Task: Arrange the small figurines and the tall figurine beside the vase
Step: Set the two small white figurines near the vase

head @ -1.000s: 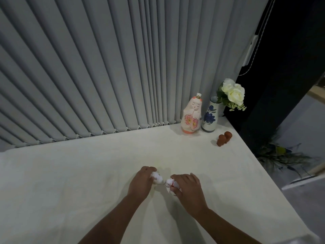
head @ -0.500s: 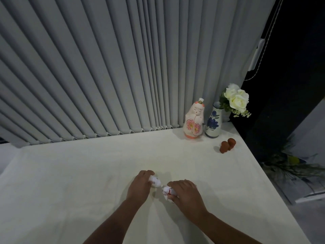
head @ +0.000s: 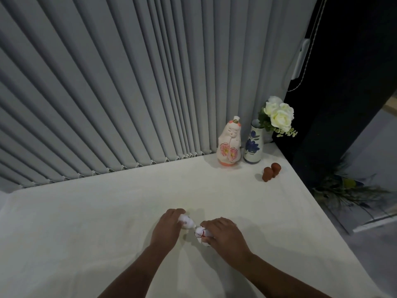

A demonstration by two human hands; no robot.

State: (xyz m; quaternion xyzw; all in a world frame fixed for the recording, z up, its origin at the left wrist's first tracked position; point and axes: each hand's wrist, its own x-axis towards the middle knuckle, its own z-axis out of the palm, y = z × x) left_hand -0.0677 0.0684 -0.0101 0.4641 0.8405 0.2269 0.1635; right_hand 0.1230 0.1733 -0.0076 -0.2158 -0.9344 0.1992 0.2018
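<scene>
A white vase (head: 253, 145) with blue flowers painted on it holds white roses at the table's far right corner. Just left of it stands the tall pink-and-white figurine (head: 229, 145). Two small brown figurines (head: 271, 171) stand together in front of the vase. Near the table's middle front, my left hand (head: 166, 227) is closed around a small white figurine (head: 186, 222). My right hand (head: 223, 235) grips another small white figurine with red marks (head: 200, 232). The two white figurines almost touch.
The table (head: 107, 211) is covered in a white cloth. Grey vertical blinds (head: 129, 82) hang along its far edge. A dark panel (head: 343, 104) and a leafy plant (head: 348, 190) lie past the right edge.
Both hands stay closed on the white figurines at the same spot on the table. The view has shifted slightly, so the vase group sits a little lower in the frame.
</scene>
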